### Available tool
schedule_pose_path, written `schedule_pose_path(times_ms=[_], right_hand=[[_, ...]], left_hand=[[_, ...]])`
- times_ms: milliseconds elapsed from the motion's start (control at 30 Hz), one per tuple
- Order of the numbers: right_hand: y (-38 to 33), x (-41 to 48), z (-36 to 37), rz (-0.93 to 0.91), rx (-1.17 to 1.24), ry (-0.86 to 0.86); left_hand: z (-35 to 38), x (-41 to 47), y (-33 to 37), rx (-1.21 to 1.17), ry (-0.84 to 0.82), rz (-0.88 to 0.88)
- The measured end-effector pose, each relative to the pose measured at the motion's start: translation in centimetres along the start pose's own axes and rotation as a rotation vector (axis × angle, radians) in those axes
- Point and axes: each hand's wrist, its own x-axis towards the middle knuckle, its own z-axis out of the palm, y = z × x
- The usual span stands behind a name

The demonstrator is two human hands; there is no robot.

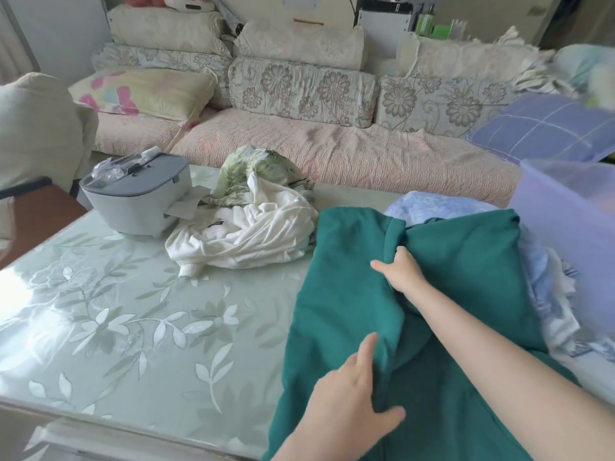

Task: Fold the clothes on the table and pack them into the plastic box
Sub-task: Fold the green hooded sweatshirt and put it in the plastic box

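**A:** Head view. How does the garment lie from my grips?

**B:** The dark green soft-knit garment (349,294) covers the right part of the glass-topped, leaf-patterned worktop (116,327). Its long axis runs from the near edge away from me, and its near end hangs past that edge. A lengthwise fold ridge runs up its middle, and both grips sit on that ridge.

**A:** State of the grips?

**B:** My right hand (404,272), the farther one, has its fingers curled into a bunch of the green cloth, thumb pointing left. My left hand (349,400), nearer me, holds the same ridge. Its thumb is on top and its forefinger straight along the cloth; the other fingers are hidden under the fold.

**A:** And the destination?

**B:** The translucent lilac plastic box (565,221) stands at the far right, just beside the garment's far corner. The right hand is nearer to it. I judge the folding unfinished, so packing is not yet due.

**A:** Room to move?

**B:** Bare worktop opens to the garment's left. On the right it overlaps a pale blue patterned cloth (422,204). A crumpled white ribbed top (246,234) and a green leaf-print cloth (259,174) lie at the far left, near a grey lidded case (136,194). I would fold leftward and watch the overhanging end.
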Motion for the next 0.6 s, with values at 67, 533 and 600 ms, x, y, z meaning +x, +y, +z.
schedule_pose_path(times_ms=[67, 533, 600], right_hand=[[-0.2, 0.0, 0.4, 0.011, 0.057, 0.046], [-1.0, -0.2, -0.7, -0.079, 0.029, -0.031], [-0.1, -0.9, -0.4, -0.058, -0.005, -0.079]], left_hand=[[-0.1, -1.7, -1.0, 0.092, 0.046, -0.060], [1.7, -3.0, 3.6, 0.253, -0.048, -0.074], [3.5, -3.8, 2.8, 0.408, 0.065, -0.079]])
